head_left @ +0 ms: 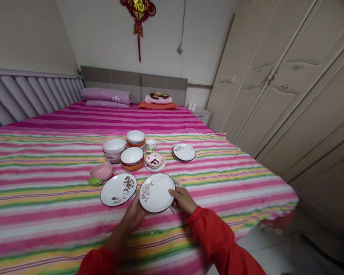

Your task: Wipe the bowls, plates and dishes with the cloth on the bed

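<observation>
The round white plate (157, 194) had a thin dark rim and a brownish floral pattern towards its left side, and its face was turned upward. The left hand (135, 212) held its lower-left edge and the right hand (185, 199) its right edge, where a pale cloth (174, 208) partly showed beneath.

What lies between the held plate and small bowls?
The square dish, on a white saucer, lies between the held plate and the small bowls, as the head view shows.
</observation>
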Available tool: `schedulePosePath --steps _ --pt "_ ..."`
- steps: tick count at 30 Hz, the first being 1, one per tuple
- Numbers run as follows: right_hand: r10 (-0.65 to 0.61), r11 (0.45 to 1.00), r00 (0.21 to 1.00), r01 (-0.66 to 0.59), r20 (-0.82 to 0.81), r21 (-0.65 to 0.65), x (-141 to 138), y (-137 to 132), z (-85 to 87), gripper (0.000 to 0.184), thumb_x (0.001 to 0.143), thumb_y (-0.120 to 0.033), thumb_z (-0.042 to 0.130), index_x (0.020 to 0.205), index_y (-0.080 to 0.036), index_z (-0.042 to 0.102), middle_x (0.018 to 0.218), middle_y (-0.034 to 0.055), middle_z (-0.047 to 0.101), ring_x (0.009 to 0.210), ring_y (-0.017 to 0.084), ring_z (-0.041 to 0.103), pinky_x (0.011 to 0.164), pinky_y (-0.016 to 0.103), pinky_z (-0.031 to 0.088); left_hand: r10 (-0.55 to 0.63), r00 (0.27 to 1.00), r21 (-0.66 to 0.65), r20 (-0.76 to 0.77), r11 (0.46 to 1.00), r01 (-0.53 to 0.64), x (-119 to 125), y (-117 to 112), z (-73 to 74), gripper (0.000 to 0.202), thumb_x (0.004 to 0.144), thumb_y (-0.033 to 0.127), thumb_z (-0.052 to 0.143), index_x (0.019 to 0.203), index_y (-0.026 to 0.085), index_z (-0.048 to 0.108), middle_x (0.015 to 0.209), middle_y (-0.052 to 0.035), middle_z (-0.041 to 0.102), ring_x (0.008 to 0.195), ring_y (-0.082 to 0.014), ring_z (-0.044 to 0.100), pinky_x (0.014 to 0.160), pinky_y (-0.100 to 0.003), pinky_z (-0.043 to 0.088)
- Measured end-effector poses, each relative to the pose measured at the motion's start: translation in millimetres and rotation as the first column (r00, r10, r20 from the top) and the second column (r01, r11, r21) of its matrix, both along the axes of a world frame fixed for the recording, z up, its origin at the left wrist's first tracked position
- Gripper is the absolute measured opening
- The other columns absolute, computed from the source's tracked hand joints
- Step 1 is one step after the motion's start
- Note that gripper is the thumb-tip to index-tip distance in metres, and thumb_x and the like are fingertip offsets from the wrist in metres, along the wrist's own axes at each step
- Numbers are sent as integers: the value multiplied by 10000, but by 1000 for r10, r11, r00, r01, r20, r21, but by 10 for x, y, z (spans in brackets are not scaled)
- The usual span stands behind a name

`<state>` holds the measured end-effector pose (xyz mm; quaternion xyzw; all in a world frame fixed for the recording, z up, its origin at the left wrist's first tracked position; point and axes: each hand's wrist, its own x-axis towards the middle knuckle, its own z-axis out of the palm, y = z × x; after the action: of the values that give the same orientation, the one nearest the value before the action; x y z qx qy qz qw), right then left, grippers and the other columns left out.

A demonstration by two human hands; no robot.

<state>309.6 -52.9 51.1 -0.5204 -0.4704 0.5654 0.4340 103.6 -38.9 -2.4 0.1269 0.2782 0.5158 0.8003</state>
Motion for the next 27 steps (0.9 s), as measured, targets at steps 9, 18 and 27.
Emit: schedulePosePath --steps 9,18,27 --pt "-215 977 955 206 -207 -64 319 263 182 405 631 -469 681 457 -193 441 312 -59 378 276 43 246 307 191 151 -141 975 -2 -174 990 143 -24 -41 234 620 901 498 407 1418 161 349 1338 -194 537 1207 -295 530 969 -464 420" --pt "-547 837 823 538 -154 -98 831 1010 277 280 768 -326 621 596 -196 443 380 -61 447 296 44 242 299 186 154 -184 971 -8 -153 983 185 -39 -34 275 598 931 411 381 1461 169 247 1385 -190 490 1255 -294 483 947 -456 417" --pt "-642 765 762 629 -86 -137 937 1324 181 174 820 -304 597 727 -183 513 401 -52 475 296 70 306 297 204 227 -194 970 21 -145 980 199 -59 -47 262 577 913 397 439 1427 161 327 1361 -186 517 1241 -287 499 907 -427 453"
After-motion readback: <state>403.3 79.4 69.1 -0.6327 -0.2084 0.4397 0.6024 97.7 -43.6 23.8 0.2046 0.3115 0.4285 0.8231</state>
